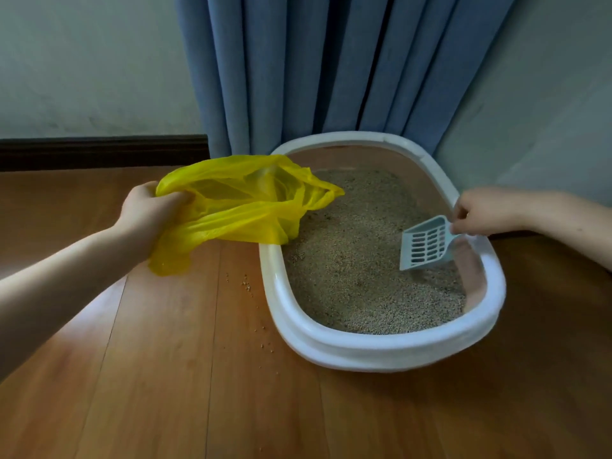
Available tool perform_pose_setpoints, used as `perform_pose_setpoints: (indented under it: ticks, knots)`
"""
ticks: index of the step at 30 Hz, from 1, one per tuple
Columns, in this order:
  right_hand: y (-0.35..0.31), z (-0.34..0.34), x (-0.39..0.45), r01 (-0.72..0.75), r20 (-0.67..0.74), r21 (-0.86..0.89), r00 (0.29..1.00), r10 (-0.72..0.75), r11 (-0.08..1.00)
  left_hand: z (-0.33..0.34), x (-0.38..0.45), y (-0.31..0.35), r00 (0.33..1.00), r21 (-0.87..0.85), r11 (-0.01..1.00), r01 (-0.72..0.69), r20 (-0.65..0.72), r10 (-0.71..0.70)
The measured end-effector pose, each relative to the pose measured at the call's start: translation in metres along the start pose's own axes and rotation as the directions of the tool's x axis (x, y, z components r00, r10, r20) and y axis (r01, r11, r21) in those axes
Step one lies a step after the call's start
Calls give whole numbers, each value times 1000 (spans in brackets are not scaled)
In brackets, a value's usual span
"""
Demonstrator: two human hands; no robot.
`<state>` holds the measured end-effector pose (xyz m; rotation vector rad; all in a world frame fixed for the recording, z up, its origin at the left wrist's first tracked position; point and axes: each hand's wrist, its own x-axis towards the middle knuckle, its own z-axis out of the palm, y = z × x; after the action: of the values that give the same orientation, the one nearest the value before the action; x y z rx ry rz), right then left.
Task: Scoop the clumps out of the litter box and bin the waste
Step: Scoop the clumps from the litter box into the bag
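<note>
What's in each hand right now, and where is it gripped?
Left hand grips the yellow bag by its bunched left edge. Right hand holds the slotted scoop by its handle end.

**A corner of a lived-in home**

Warm orange-brown wooden plank flooring [172, 376] fills the lower frame and meets a pale plastered wall [82, 61] with a dark skirting board [99, 150] at upper left. Long pleated blue fabric curtains [331, 61] hang top centre. A white oval plastic cat litter box [381, 352] sits on the floor, centre right.
</note>
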<state>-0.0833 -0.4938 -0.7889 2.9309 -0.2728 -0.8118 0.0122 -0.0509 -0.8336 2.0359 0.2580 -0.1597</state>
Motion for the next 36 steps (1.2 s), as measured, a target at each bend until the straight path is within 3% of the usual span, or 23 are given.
perform_pose_setpoints:
  ticks: [9,15,21,28,32,36]
  knots:
    - [-30,24,39,159,-11,-135,987,-162,978,4,-3,-1,997,54,996,-67,-39,70]
    - [-42,28,60,210,28,33,977,-211,977,5,3,-7,996,69,995,-75,-48,78]
    - [-51,52,53,215,-27,354,975,-220,910,2,7,-9,997,73,995,-68,-34,70]
    - [-124,83,55,155,-70,463,988,-139,873,0,7,-9,997,96,993,-70,-31,73]
    - [-151,89,52,74,-16,465,997,-76,882,-3,10,-10,983,275,950,-147,-69,172]
    - [-147,96,45,51,-95,578,996,5,815,-10,9,-9,946,459,852,-250,-70,316]
